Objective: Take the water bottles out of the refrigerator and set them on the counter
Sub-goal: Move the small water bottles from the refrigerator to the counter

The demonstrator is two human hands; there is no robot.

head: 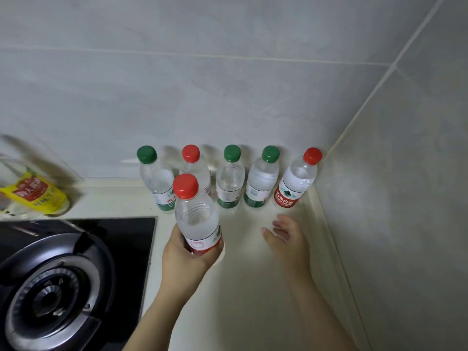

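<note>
Head view: looks down into a kitchen corner, with two bare forearms reaching in from the bottom edge.

Left hand (186, 252): fingers and thumb are curled round the lower part of a clear plastic water bottle with a red cap and a red-and-white label (196, 219). The held bottle is upright, in front of the row. The hand hides its base, so contact with the counter cannot be told.

Right hand (285, 236): low over the counter, to the right of the held bottle, fingers loosely spread and holding nothing.

Counter: smooth cream worktop (248, 295) with a raised lip at the walls.

Hob: black glass gas hob (131, 239) set into the counter on the left, with a round dark burner ring (50, 295).

Bottle row: five more clear plastic water bottles stand upright along the back wall.
- far-left bottle (158, 183), green cap
- second bottle (193, 164), red cap, partly behind the held bottle
- middle bottle (229, 183), green cap
- fourth bottle (262, 183), green cap
- rightmost bottle (296, 183), red cap

Writing: the rightmost bottle's red label shows white Chinese characters above "NONGFU SPRING". Print on the other labels is cut off or too small to read.

Yellow-labelled bottle (35, 196): far left, blurred, its red patch unreadable.

Walls: large pale grey tiles (228, 84) meet in a corner just beside the rightmost bottle.
</note>
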